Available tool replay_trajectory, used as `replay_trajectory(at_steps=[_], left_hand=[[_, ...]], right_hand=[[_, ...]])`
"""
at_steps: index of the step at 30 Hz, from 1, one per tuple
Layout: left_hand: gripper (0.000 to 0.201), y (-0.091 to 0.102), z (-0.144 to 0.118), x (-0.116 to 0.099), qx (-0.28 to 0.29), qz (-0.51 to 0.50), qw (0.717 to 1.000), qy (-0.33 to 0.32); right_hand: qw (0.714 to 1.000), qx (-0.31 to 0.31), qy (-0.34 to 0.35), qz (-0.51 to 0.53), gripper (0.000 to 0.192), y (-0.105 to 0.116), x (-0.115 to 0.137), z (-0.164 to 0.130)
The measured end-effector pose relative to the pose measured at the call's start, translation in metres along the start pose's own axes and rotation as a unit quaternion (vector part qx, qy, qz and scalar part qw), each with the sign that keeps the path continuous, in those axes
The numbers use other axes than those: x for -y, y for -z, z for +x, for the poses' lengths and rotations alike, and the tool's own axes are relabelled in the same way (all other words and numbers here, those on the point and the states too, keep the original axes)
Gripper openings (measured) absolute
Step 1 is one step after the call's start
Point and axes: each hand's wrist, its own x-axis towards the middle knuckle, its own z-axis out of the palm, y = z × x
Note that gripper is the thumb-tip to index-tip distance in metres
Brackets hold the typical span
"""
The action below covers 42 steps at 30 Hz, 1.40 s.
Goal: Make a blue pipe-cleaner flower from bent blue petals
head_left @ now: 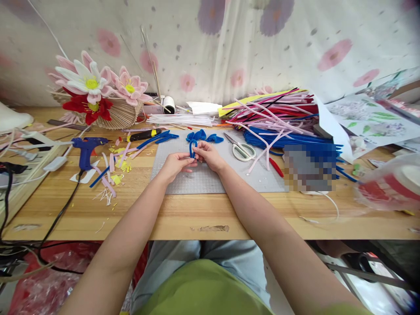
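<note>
A blue pipe cleaner point(193, 148), bent into a narrow upright loop, is pinched between my two hands over the grey cutting mat point(197, 186). My left hand point(177, 166) grips its lower end with closed fingers. From the other side my right hand point(208, 155) has thumb and finger pressed on the loop. Just behind the hands lie several blue fuzzy petal shapes point(200, 134). Straight blue pipe cleaners point(154, 141) rest at the mat's upper left. Scissors point(243, 151) with pale handles lie open to the right of my right hand.
A blue glue gun point(87, 151) stands at the left beside scraps point(123, 164). Fuzzy flowers point(92, 83) in a woven fan holder rise behind it. Bundles of coloured pipe cleaners point(278, 109) and blue ones point(295, 144) fill the back right. A plastic-wrapped cup point(390, 188) sits far right.
</note>
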Motion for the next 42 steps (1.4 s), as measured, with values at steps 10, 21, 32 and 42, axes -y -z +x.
replay_trajectory(at_steps=[10,21,32,42], left_hand=[[0.021,0.002,0.002,0.002,0.003,0.023,1.000,-0.011],[0.014,-0.002,0.002,0.003,0.089,-0.042,0.994,0.050],[0.018,-0.006,0.003,0.009,0.115,-0.010,0.992,0.058],[0.019,-0.009,0.002,0.010,0.098,0.017,0.994,0.052]], right_hand=[[0.999,0.002,-0.009,0.038,0.035,0.000,0.001,-0.001],[0.987,0.044,-0.041,0.149,0.022,0.013,0.006,0.000],[0.976,0.025,-0.120,0.179,0.014,0.014,0.010,0.000],[0.970,-0.007,-0.118,0.213,0.009,0.017,0.011,0.002]])
